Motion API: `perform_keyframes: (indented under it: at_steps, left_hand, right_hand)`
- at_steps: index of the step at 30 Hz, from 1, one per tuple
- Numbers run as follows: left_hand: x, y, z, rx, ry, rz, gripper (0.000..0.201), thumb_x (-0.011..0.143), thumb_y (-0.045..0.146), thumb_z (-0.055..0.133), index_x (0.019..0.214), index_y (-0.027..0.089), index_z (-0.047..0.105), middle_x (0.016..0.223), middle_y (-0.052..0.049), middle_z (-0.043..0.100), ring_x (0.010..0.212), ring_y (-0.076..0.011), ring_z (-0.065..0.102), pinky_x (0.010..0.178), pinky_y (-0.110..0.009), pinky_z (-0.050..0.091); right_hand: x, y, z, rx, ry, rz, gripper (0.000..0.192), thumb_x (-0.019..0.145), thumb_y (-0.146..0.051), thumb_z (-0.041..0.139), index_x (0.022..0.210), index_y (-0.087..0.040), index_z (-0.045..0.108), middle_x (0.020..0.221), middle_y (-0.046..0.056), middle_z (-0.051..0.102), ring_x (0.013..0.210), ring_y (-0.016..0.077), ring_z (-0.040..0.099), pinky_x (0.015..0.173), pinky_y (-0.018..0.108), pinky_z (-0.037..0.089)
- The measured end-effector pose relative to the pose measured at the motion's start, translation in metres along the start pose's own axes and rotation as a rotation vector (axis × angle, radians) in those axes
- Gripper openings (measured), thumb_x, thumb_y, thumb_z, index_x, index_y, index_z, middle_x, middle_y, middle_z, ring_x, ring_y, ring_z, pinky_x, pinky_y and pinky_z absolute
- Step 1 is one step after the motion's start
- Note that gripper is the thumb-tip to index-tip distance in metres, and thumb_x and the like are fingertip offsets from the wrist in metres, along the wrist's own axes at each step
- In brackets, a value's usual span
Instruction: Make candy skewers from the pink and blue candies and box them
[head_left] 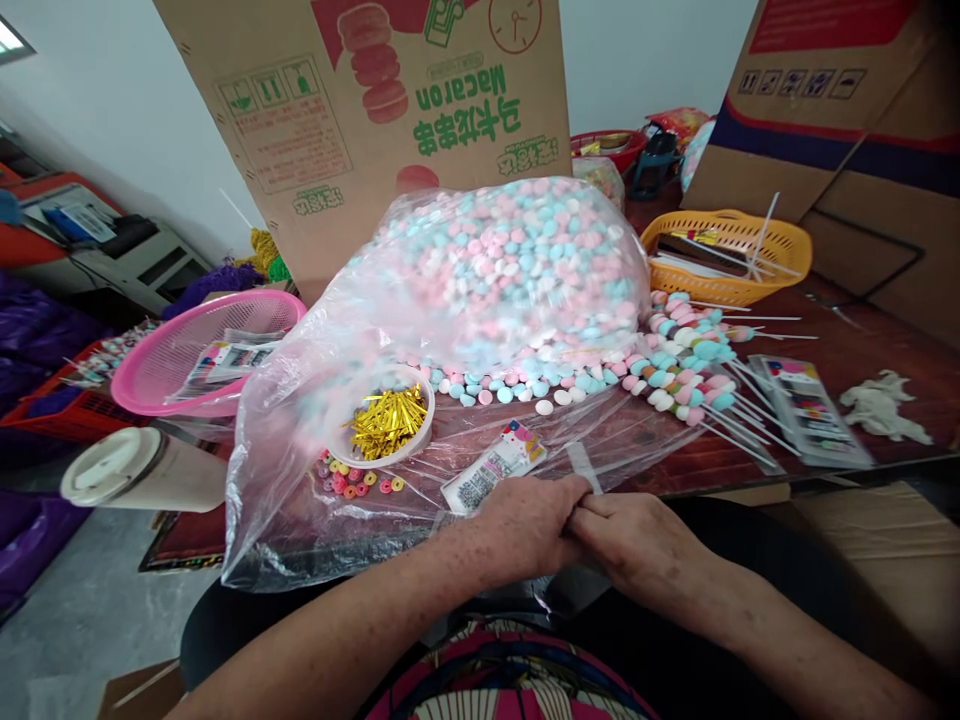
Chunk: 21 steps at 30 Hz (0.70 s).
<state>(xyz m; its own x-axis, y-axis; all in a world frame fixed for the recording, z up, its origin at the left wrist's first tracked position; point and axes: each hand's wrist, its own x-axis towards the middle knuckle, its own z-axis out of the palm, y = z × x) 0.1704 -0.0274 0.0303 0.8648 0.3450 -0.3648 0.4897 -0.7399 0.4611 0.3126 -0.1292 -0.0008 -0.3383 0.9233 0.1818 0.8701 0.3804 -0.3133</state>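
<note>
both hands meet at near edge of counter, over lap. left hand curled, fingers together, knuckles up; right hand touching it, fingers tucked under left's fingertips. whatever is pinched between them is hidden, can't tell if anything is held. just ahead: small printed packet lying on clear plastic sheet. left of it, white bowl of gold twist ties, w/ coloured ring candies loose beside. big clear bag of pink/blue/white candies behind. finished candy skewers to right, sticks pointing right. orange basket contents hard to make out.
</note>
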Motion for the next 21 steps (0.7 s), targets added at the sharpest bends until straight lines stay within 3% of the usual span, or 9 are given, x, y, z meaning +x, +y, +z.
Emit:
perform_keyframes:
  at_steps: [3, 6, 8, 11, 15, 21]
  left_hand:
    - [-0.008, -0.015, -0.017, -0.090, 0.017, 0.060, 0.087, 0.061, 0.051, 0.074, 0.135, 0.022, 0.037, 0.098, -0.005, 0.068, 0.090, -0.0266, 0.063, 0.068, -0.029, 0.044]
    - [-0.017, -0.031, -0.033, -0.048, -0.128, 0.040, 0.057, 0.059, 0.050, 0.075, 0.107, 0.021, 0.061, 0.081, -0.002, 0.066, 0.075, -0.0227, 0.061, 0.058, -0.025, 0.039]
    - [-0.020, -0.035, -0.035, -0.077, -0.214, 0.012, 0.037, 0.063, 0.045, 0.074, 0.088, 0.020, 0.065, 0.070, 0.001, 0.062, 0.065, -0.0186, 0.058, 0.052, -0.023, 0.034]
    - [-0.017, -0.028, -0.023, -0.173, -0.175, -0.027, 0.031, 0.066, 0.041, 0.072, 0.087, 0.021, 0.065, 0.069, 0.003, 0.061, 0.064, -0.0161, 0.056, 0.051, -0.022, 0.033]
    - [-0.010, -0.018, -0.004, -0.117, -0.133, -0.018, 0.029, 0.067, 0.042, 0.070, 0.085, 0.019, 0.065, 0.069, 0.001, 0.062, 0.064, -0.0178, 0.056, 0.052, -0.023, 0.033]
    - [-0.016, -0.032, 0.002, -0.325, -0.034, -0.088, 0.029, 0.067, 0.040, 0.072, 0.086, 0.019, 0.065, 0.072, 0.002, 0.064, 0.070, -0.0175, 0.059, 0.057, -0.022, 0.040]
  right_hand:
    - [-0.001, 0.006, -0.005, 0.009, 0.043, 0.011, 0.015, 0.082, -0.010, 0.047, 0.079, -0.016, 0.061, 0.067, 0.003, 0.062, 0.059, 0.0139, 0.056, 0.053, 0.024, 0.037]
    - [-0.004, 0.012, -0.019, 0.042, 0.066, 0.014, 0.022, 0.085, -0.010, 0.042, 0.078, -0.018, 0.061, 0.069, 0.004, 0.062, 0.063, 0.0142, 0.056, 0.057, 0.023, 0.039]
    - [-0.005, 0.011, -0.025, 0.064, 0.064, 0.016, 0.022, 0.086, -0.012, 0.042, 0.081, -0.018, 0.062, 0.072, 0.005, 0.063, 0.066, 0.0145, 0.056, 0.059, 0.024, 0.040]
    - [-0.001, 0.004, -0.021, 0.074, 0.032, 0.032, 0.023, 0.085, -0.010, 0.041, 0.081, -0.018, 0.062, 0.072, 0.004, 0.061, 0.065, 0.0140, 0.054, 0.059, 0.023, 0.039]
    - [0.008, -0.004, -0.008, 0.102, -0.030, -0.033, 0.021, 0.083, -0.009, 0.043, 0.075, -0.017, 0.060, 0.069, 0.003, 0.060, 0.059, 0.0135, 0.051, 0.053, 0.025, 0.035]
    - [0.011, 0.004, -0.016, -0.006, 0.098, -0.015, 0.022, 0.086, -0.011, 0.040, 0.085, -0.016, 0.062, 0.076, 0.007, 0.062, 0.072, 0.0183, 0.051, 0.066, 0.030, 0.034]
